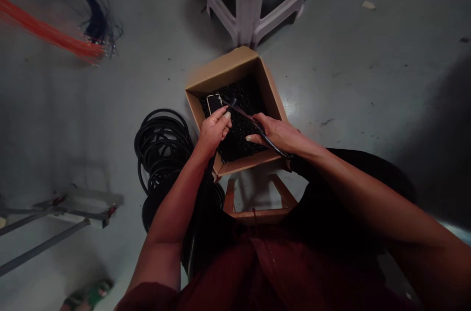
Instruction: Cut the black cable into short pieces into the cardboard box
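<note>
My left hand point(215, 129) is closed, thumb against fingers, over the left part of an open cardboard box point(273, 90). A black tube point(211, 166) passes below that hand toward my lap; its end at the fingers is hard to make out. In my right hand point(277, 133) lies a long, thin dark hand tool point(270, 144), its far end reaching to my left fingertips. Its exact kind is unclear in the dim light. Many small black pieces point(246, 97) fill the box. Beside my left fingers shows a black rectangular item with a pale edge point(214, 103).
Coiled black tubing point(162, 139) lies on the floor left of the box. A pale plastic stool point(250, 2) stands behind it, a wooden stool point(261, 214) in front. Orange strands point(51, 34) and dark blue strands point(90, 2) hang upper left; a metal frame point(73, 213) is lower left.
</note>
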`<state>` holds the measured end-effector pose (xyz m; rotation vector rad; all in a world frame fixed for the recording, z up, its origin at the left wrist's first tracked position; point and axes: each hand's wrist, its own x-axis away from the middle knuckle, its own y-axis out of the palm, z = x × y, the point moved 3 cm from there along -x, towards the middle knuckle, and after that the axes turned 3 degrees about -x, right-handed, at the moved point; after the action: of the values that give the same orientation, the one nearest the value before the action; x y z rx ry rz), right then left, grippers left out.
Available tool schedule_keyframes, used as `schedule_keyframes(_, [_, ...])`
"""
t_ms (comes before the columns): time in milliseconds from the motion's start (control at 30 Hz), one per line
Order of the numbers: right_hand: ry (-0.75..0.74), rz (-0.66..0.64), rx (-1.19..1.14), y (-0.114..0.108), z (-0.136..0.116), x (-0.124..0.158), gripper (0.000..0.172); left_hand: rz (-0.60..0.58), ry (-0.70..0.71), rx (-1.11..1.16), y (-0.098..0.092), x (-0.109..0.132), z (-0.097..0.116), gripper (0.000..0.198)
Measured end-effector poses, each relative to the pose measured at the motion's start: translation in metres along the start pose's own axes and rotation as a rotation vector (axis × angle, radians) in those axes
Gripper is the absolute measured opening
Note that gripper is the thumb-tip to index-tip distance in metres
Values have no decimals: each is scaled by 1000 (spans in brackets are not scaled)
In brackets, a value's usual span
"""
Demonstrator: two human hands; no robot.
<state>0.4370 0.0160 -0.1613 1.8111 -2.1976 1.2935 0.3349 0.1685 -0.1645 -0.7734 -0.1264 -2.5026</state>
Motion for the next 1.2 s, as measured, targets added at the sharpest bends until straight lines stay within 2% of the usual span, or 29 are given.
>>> schedule_keyframes(433, [-38, -42, -83, 7, 6, 0, 59, -119, -51, -138, 3, 5, -2, 44])
schedule_keyframes(667, [-13, -37, -180, 9, 3, -1, 42, -106, -59, -98, 4, 2, -8, 47])
schedule_keyframes(900, [31, -33, -72, 12, 4, -2, 28, -120, -48, -148, 6, -2, -11, 44])
schedule_keyframes(1200, [33, -29, 61, 20, 14, -7, 27, -128, -96, -170, 9, -7, -25, 39])
